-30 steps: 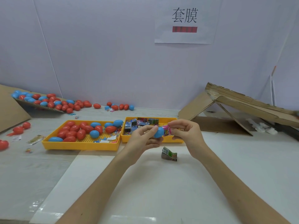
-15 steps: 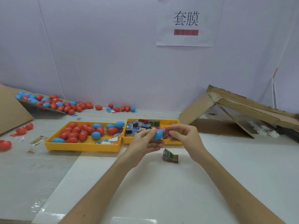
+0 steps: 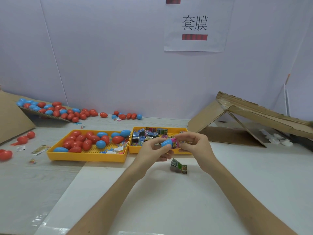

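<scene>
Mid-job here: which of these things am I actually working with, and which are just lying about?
In the job: left hand holding the blue egg; right hand pinching the pink sleeve; tray of eggs; tray of sleeves.

Lying about: crumpled sleeve on the table; loose eggs by the wall; folded cardboard; wall sign.

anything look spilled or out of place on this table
Yes. Red and blue eggs lie scattered off the cardboard ramp along the back wall, with stray red eggs at the far left. Paper scraps sit left of the yellow tray, and a crumpled wrapper lies loose below the held blue egg.
</scene>
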`<state>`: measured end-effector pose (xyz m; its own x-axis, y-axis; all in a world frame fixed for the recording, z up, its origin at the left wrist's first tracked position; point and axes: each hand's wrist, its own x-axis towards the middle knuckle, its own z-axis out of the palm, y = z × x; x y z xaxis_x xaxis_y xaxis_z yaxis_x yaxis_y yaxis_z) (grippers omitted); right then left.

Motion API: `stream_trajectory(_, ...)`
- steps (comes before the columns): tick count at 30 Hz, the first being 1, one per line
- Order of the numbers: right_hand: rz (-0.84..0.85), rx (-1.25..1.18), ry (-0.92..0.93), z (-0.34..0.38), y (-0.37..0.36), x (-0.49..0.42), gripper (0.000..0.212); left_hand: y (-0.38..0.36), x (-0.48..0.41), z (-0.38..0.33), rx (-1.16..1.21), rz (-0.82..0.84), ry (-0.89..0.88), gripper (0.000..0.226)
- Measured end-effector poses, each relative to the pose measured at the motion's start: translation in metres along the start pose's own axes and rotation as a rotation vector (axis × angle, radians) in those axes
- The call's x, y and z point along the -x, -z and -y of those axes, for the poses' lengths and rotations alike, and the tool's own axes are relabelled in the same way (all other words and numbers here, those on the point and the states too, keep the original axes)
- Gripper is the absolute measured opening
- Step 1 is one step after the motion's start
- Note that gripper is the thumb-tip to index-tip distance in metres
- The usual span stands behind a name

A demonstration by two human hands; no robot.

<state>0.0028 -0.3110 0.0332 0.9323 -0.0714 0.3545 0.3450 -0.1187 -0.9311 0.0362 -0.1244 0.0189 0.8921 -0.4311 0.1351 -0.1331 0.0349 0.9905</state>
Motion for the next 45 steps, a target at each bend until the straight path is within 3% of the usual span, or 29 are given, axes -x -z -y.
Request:
stream_trajectory(9,-0.034,0.018,0.038,0.001,-0.002,0.001,0.029,0.001,-0.002,0.001,-0.027,0.023,0.005,0.017)
stream_trajectory(14,-0.042,0.011,0.062,0.002,-0.002,0.002,0.035,0.0,-0.001,-0.001,0.001,0.048,-0.01,0.028)
stream_trajectory(18,-0.049,0.07,0.103,0.002,-0.002,0.001,0.028,0.0,0.002,-0.003,0.001,0.07,-0.046,0.031)
stream_trajectory(26,0.014,0.041,0.055,0.001,-0.004,0.001,0.016,0.001,0.0,0.001,-0.03,-0.026,-0.09,0.021)
stream_trajectory(37,0.053,-0.021,0.007,-0.002,-0.004,0.001,0.021,0.0,0.0,0.002,-0.025,-0.07,-0.128,0.022)
stream_trajectory(45,0.044,0.159,0.111,-0.004,-0.014,0.004,0.021,0.001,0.001,0.002,-0.041,-0.11,-0.105,0.023)
